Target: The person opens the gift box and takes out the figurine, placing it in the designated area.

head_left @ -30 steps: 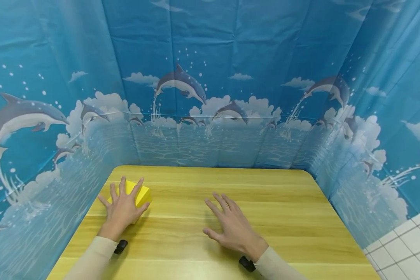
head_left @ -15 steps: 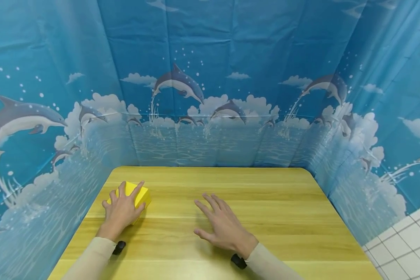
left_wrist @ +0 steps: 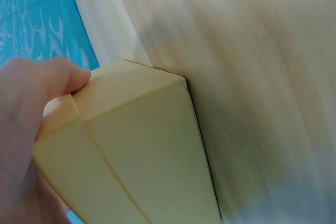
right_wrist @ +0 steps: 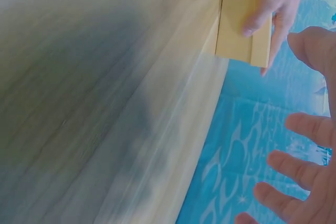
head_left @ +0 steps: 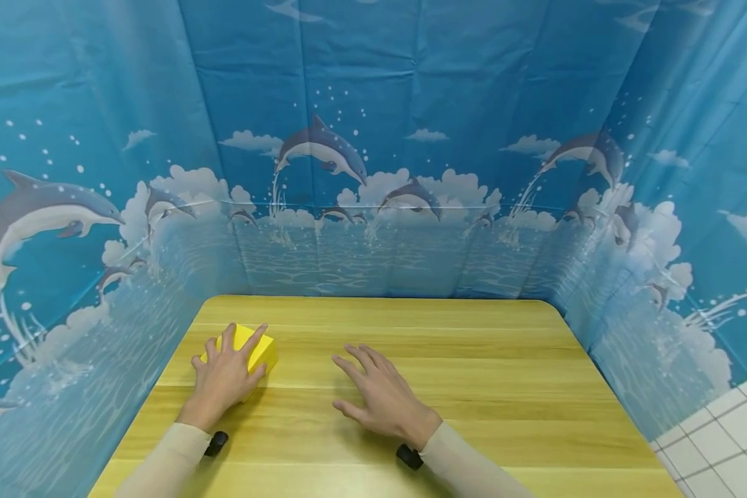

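Note:
A yellow lidded box (head_left: 264, 351) stands on the left part of the table, a seam running round it below its top. My left hand (head_left: 224, 377) spans it from above, the thumb on one side and the fingers bent over the far edges. In the left wrist view the thumb (left_wrist: 65, 77) presses the box (left_wrist: 152, 140) close to the seam. My right hand (head_left: 382, 398) hovers over the middle of the table, holding nothing, its fingers spread and slightly bent. The right wrist view shows the box (right_wrist: 236, 22) beyond those fingers.
The wooden table (head_left: 485, 387) has rounded far corners. A blue dolphin-print curtain (head_left: 373, 256) encloses it at the back and on both sides. White floor tiles (head_left: 722, 443) show at the lower right.
My right hand has moved left, toward the box. The fingers of my left hand have drawn in from a wide spread onto the box, which sits slightly farther right.

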Tool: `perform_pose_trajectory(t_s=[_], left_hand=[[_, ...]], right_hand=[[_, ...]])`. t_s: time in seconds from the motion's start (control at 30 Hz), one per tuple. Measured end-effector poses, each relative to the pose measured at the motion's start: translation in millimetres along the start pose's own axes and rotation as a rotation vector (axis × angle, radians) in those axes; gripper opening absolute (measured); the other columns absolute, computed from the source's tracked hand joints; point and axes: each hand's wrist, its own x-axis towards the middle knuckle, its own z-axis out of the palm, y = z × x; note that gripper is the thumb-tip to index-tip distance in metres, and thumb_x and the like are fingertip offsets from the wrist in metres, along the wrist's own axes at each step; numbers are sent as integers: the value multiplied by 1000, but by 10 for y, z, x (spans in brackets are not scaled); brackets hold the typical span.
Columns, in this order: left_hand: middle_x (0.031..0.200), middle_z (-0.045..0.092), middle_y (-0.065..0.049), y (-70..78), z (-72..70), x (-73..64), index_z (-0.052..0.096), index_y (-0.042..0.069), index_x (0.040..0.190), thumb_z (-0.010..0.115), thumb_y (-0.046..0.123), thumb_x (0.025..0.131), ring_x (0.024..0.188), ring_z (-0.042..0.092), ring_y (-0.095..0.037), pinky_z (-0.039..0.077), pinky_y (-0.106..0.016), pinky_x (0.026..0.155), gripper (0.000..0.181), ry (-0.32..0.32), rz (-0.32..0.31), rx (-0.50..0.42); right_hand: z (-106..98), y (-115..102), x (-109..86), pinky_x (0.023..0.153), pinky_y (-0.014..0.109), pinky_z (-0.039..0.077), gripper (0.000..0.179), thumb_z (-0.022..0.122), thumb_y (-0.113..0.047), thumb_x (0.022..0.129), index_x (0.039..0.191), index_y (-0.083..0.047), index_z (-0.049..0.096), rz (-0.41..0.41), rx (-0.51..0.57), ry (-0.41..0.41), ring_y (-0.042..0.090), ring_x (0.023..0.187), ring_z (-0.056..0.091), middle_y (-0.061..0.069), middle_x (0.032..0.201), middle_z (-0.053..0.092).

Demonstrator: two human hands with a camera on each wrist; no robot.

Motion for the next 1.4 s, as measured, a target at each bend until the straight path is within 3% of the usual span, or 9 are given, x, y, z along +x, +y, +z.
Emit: perform_pose_trajectory(t_s=[0.77,1.03,1.4], left_hand=[[182,45,-27,564,99,-171,41,44,182,88,49,103,150,53,-67,48,-92,105,91,65,144,7],[185,42,-22,759,157,-203,36,47,183,87,55,103,155,52,-63,49,-90,108,94,29,191,26],[184,46,-17,1048,230,-273,38,46,183,88,59,100,154,54,-57,53,-85,107,97,53,269,24]], right_hand=[[134,12,120,127,65,56,66,73,-44,117,175,-20,54,-53,46,5,37,163,57,13,177,56],[135,7,128,127,61,57,64,71,-43,118,176,-23,53,-61,50,8,32,160,59,9,176,57],[137,119,-15,122,54,61,52,73,-38,118,167,-25,62,-62,76,41,27,146,70,4,161,68]])
